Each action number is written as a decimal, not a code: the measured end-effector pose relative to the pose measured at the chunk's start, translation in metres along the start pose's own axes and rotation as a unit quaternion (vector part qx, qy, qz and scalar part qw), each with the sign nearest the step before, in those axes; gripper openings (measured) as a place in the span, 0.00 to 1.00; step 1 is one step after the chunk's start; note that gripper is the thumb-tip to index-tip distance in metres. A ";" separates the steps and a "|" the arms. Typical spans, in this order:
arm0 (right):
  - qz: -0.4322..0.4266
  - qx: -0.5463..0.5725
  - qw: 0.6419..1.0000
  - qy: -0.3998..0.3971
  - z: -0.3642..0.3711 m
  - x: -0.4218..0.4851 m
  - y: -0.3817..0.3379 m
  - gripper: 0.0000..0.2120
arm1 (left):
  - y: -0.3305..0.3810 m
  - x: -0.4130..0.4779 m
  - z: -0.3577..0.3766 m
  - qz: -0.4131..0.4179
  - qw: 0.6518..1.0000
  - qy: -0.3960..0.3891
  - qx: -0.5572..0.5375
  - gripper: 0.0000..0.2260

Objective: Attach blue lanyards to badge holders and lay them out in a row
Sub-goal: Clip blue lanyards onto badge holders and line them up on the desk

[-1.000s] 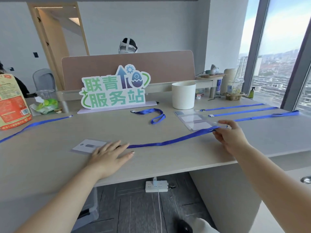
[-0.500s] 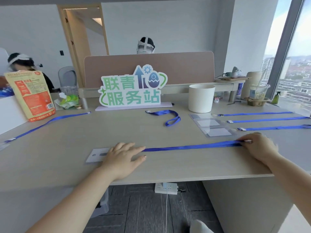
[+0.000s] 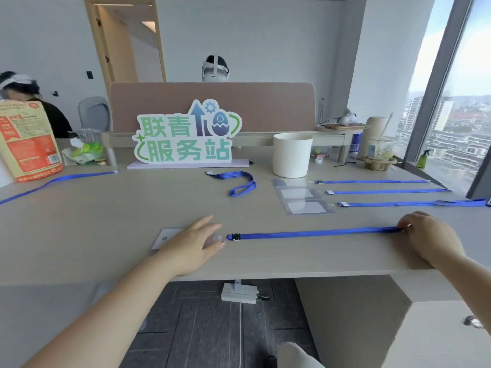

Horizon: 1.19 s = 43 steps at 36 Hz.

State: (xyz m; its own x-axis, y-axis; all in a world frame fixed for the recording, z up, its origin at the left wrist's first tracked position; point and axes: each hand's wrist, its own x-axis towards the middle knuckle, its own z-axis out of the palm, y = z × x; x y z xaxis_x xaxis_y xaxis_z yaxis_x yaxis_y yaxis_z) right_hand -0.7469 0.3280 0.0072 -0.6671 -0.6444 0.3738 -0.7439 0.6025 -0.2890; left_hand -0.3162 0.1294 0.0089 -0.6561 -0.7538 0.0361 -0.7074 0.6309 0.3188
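A blue lanyard lies stretched straight along the near part of the desk, its black clip end beside a badge holder. My left hand rests flat with straight fingers on that badge holder. My right hand pinches the lanyard's far right end against the desk. Behind, a stack of clear badge holders lies next to three straight lanyards. A looped lanyard lies mid-desk and another lanyard runs off to the left.
A green-and-white sign, a white cylindrical bin and an orange bag stand along the back. Cups and a spray bottle sit by the window. Two people sit beyond the divider. A power strip hangs under the desk.
My right hand has pulled the lanyard rightward until it lies taut and straight. My left hand has slid back a little, uncovering the clip end.
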 end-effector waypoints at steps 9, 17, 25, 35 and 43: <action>0.010 -0.028 0.999 -0.045 -0.014 0.020 0.078 0.15 | 0.075 0.018 0.032 -0.012 0.995 0.101 0.014 0.17; 0.082 -0.068 0.992 -0.073 -0.030 0.045 0.148 0.19 | 0.148 0.030 0.061 -0.010 0.996 0.089 0.006 0.20; 0.089 -0.023 0.991 -0.092 -0.032 0.065 0.165 0.22 | 0.214 0.055 0.078 0.009 0.995 0.094 0.032 0.15; -0.091 -0.050 0.983 -0.149 -0.022 0.060 0.151 0.28 | 0.234 0.067 0.092 -0.016 0.993 0.110 0.042 0.15; -0.044 -0.060 0.982 -0.176 -0.018 0.071 0.164 0.33 | 0.230 0.066 0.093 -0.033 0.992 0.120 0.034 0.16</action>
State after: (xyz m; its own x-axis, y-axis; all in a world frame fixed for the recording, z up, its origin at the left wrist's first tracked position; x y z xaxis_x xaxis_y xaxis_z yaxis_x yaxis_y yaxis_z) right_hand -0.9155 0.3890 0.0024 -0.5887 -0.8063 0.0578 -0.8030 0.5752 -0.1557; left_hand -0.5464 0.2421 -0.0030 -0.5319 -0.8106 0.2449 -0.7677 0.5836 0.2645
